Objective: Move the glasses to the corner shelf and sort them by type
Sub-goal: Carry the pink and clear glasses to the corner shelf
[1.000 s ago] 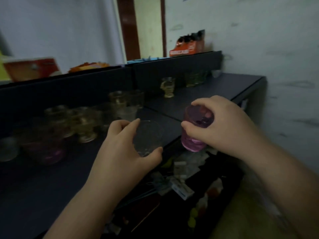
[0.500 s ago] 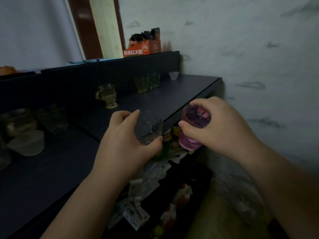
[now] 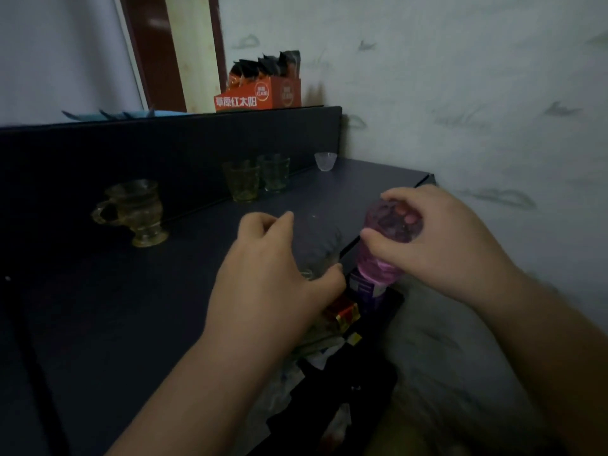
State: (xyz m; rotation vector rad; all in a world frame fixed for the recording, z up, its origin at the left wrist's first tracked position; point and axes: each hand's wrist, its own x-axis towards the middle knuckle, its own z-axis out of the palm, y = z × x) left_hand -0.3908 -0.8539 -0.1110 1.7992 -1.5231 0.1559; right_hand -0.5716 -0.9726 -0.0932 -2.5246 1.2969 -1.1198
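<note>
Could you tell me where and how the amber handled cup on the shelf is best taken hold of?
I would take the amber handled cup by its handle, coming from its left, since the loop juts out that way. The cup stands upright on a flared foot, apart from the other glasses, so that side looks unobstructed.

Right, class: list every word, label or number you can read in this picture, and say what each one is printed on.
"草原红太阳": front of the orange carton on the ledge above the shelf.
Round logo on that carton: too small to read.
Labels on packets below the shelf: blurred, unreadable.
</note>
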